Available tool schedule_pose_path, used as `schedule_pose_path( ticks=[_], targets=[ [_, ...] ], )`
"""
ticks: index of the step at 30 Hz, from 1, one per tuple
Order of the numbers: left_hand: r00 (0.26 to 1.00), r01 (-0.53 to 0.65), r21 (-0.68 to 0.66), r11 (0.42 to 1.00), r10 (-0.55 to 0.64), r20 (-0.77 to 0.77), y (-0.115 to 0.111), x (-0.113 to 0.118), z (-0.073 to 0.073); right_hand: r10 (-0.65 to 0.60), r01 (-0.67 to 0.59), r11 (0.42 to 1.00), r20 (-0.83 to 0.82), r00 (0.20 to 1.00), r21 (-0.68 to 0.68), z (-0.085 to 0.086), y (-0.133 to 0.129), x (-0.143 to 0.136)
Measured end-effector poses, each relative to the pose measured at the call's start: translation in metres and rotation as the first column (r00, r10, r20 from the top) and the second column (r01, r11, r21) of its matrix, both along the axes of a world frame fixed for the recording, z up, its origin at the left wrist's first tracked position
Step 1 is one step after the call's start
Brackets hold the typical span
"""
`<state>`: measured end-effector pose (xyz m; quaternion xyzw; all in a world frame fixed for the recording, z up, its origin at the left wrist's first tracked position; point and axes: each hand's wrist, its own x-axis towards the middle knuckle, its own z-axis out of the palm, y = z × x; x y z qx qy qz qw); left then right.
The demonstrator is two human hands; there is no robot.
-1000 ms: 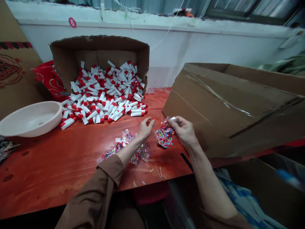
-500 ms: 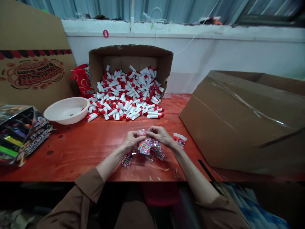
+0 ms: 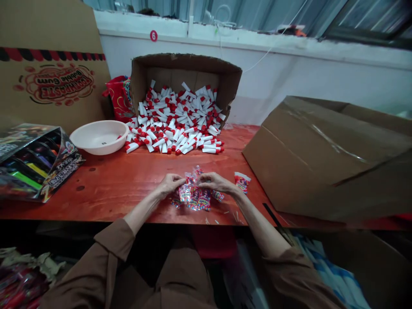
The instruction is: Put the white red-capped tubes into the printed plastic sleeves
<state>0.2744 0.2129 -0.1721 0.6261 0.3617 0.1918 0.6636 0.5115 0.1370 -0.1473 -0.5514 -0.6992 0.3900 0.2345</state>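
Observation:
Near the table's front edge lies a small heap of shiny, multicoloured plastic packets (image 3: pixel 194 198) with clear ends. From the left, my left hand (image 3: pixel 171 184) pinches the top of one packet between thumb and fingers. My right hand (image 3: pixel 219 183) is at the heap's other side, its fingers bent together over a packet's upper end; its fingertips are partly hidden. Apart from the heap, a single packet (image 3: pixel 242 182) with a white top strip lies just beyond my right wrist.
Behind, a cardboard box on its side (image 3: pixel 139 77) spills white tubes with red caps (image 3: pixel 180 124). To the left are a white bowl (image 3: pixel 99 150), a display box (image 3: pixel 61 176) and a red bag (image 3: pixel 117 98). A large carton (image 3: pixel 309 159) stands on the right.
My hands have moved slightly apart, and the packets between them lie more spread out. The view has tilted and shifted a little.

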Motion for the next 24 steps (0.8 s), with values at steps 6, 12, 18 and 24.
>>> schedule_pose_path(
  ticks=[6,12,18,24],
  targets=[
    [0.981,0.194,0.27,0.943,-0.179,-0.081,-0.009,0.003,0.011,-0.057,0.056,0.994,0.005,0.998,0.095,-0.007,-0.02,-0.003],
    [0.966,0.176,0.475,0.862,-0.058,-0.252,0.0,0.001,0.001,-0.337,0.306,0.913,0.074,0.939,0.269,-0.017,-0.023,0.03],
    [0.935,0.168,0.629,0.759,0.079,-0.345,0.003,-0.006,-0.01,-0.614,0.443,0.737,0.233,0.754,0.509,-0.041,-0.042,0.083],
    [0.947,0.125,0.731,0.671,0.14,-0.291,0.0,-0.011,0.003,-0.679,0.424,0.712,0.397,0.617,0.559,-0.058,0.002,0.112]
  ],
)
